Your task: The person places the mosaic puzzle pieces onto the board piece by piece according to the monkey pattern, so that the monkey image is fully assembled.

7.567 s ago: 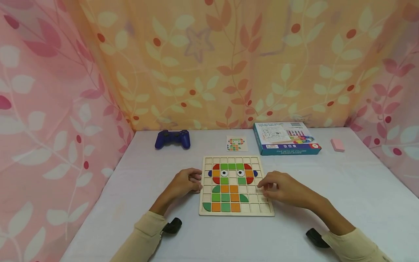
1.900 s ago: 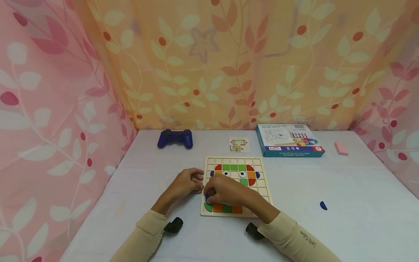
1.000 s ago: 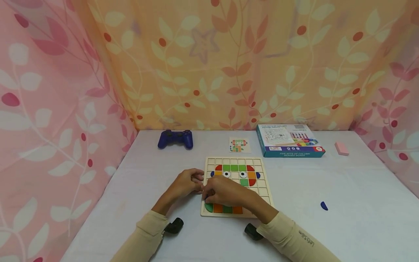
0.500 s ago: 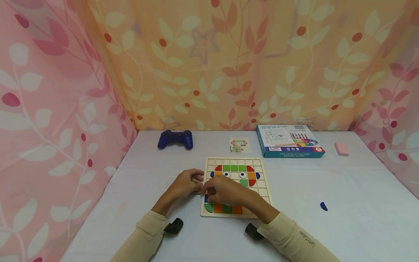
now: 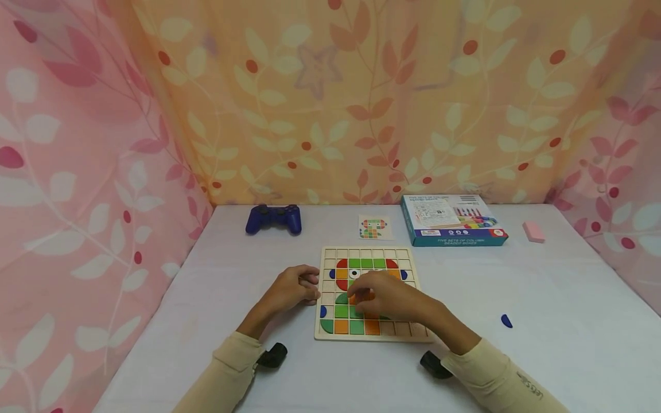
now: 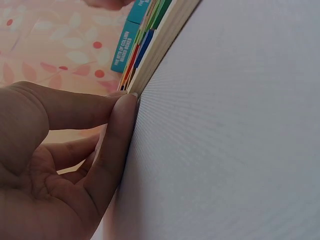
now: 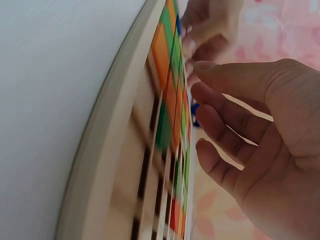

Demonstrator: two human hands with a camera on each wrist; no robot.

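A wooden grid board (image 5: 404,328) bears coloured square and rounded tiles and eye pieces, laid out as a figure. At its left edge, my left hand (image 5: 290,290) pinches the rim between thumb and finger, as the left wrist view shows with the fingertips (image 6: 122,107) at the rim. My right hand (image 5: 389,295) hovers over the middle of the board, fingers loosely bent and holding nothing; it hides some tiles. A blue half-round tile (image 5: 323,311) lies in the board's left column. Another blue half-round tile (image 5: 506,320) is on the white table, right of the board.
Behind the board lies a small pattern card (image 5: 375,227). A flat game box (image 5: 454,221) is to its right, with a pink block (image 5: 533,232) beyond. A blue game controller (image 5: 273,219) sits at the back left. Patterned cloth surrounds the table.
Two blue half-round tiles have appeared since the oldest frame, one in the board's left column, one on the table. My right hand has let go at that column and moved right. The left stays put.
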